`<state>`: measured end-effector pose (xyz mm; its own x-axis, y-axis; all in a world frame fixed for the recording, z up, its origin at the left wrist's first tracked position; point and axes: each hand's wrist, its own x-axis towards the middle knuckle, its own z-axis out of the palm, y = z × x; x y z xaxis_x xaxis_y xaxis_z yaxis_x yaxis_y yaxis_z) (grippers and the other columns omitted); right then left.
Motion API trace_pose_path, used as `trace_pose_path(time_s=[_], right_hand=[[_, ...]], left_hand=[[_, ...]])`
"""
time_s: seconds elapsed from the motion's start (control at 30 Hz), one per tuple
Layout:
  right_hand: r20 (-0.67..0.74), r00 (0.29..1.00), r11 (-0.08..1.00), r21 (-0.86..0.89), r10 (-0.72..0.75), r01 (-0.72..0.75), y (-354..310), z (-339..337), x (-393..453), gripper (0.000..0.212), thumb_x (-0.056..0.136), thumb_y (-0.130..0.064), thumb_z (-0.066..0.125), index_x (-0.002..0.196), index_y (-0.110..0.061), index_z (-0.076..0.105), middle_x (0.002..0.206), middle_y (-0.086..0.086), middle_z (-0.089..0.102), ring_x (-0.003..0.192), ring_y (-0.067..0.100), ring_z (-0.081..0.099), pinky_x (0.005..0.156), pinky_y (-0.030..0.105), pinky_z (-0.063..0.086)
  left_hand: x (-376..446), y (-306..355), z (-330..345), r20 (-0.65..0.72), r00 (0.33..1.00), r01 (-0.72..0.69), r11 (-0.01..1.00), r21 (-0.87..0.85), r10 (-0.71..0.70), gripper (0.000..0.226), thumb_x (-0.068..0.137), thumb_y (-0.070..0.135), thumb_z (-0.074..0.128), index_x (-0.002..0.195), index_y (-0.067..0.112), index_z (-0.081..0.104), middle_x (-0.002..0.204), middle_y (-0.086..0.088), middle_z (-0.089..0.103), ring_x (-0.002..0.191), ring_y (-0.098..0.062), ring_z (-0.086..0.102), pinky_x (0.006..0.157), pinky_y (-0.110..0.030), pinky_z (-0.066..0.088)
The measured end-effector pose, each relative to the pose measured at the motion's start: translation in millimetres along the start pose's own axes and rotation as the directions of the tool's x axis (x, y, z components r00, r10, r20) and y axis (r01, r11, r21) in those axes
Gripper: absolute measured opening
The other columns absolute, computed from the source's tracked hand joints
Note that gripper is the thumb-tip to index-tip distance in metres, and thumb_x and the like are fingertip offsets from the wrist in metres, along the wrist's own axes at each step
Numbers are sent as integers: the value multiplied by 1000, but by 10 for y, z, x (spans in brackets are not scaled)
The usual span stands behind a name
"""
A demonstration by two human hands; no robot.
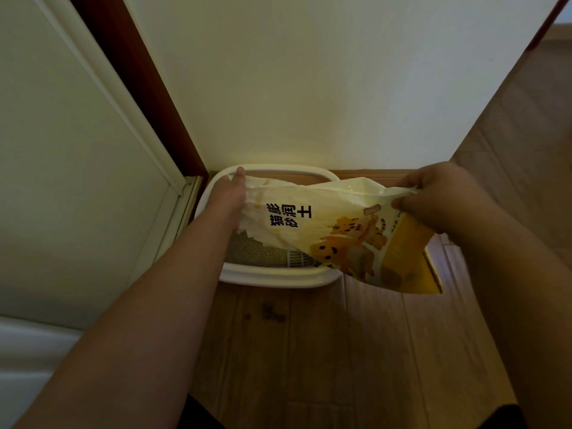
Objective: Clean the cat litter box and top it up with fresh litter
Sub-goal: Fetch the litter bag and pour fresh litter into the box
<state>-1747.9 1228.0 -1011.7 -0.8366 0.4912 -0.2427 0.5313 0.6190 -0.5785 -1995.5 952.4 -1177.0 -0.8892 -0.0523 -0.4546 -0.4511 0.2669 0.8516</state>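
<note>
Wooden floor [309, 351] planks fill the lower middle of the frame, meeting a pale wall [309, 88] above and a white door [62, 181] with a dark red-brown frame at the left. Against the wall, just left of centre, sits a white litter box [272, 275] with a rounded rim; grey-green litter [257, 253] shows in its near part, and a white slotted scoop [298, 260] lies at the near edge, partly hidden. A few dark crumbs [272, 315] lie on the floor just in front of the box.

Over the box, a yellow-and-white litter bag [325, 230] with cartoon tigers and black characters is held tilted, its crumpled end down toward the litter at the left. Both hands are clamped on it: the left hand [230, 193] grips the crumpled end over the box's far left corner, and the right hand [433, 196] pinches the upper edge at centre right. They are well apart.
</note>
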Motion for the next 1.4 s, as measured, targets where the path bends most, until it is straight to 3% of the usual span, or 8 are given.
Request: trace_pose_path(time_s=[0.47, 0.63, 1.0, 1.23, 1.4], right_hand=[[-9, 1000, 1000, 3, 3, -2, -16, -3, 2, 27, 91, -15, 70, 118, -19, 72, 78, -5, 58, 67, 14, 60, 50, 27, 47], [-11, 1000, 1000, 9, 1, -1, -43, 19, -2, 27, 91, -16, 71, 118, -19, 72, 80, -3, 60, 70, 14, 61, 52, 27, 49], [-6, 1000, 1000, -10, -14, 14, -124, 59, -12, 23, 91, -15, 69, 113, -22, 74, 75, -7, 58, 62, 12, 61, 47, 25, 47], [19, 1000, 999, -22, -23, 23, -133, 66, -5, 24, 92, -16, 70, 115, -21, 73, 83, -1, 63, 64, 13, 61, 49, 25, 46], [27, 999, 998, -65, -22, 24, -123, 67, 24, 23, 92, -16, 69, 114, -21, 73, 82, -1, 63, 66, 14, 61, 51, 26, 49]], left_hand=[[-53, 22, 10, -18, 1000, -4, 999, 47, 5, 115, 45, 90, 42, 146, 37, 40, 142, 0, 57, 119, -36, 61, 93, -60, 52], [-244, 100, 19, -14, 1000, 19, 999, 27, -18, 96, 67, 80, 45, 151, 34, 35, 146, -2, 53, 123, -38, 57, 96, -60, 50], [-346, 96, 38, -46, 999, 13, 999, 52, -10, 76, 89, 68, 43, 152, 25, 37, 146, -8, 51, 123, -38, 55, 100, -58, 49], [-447, 85, 6, -45, 998, 40, 996, 77, -36, 75, 89, 70, 44, 148, 24, 44, 142, -5, 55, 122, -38, 57, 100, -58, 50], [-255, 0, 3, -45, 998, 49, 998, 41, -47, 89, 70, 77, 44, 144, 28, 47, 138, -6, 59, 118, -37, 60, 97, -59, 50]])
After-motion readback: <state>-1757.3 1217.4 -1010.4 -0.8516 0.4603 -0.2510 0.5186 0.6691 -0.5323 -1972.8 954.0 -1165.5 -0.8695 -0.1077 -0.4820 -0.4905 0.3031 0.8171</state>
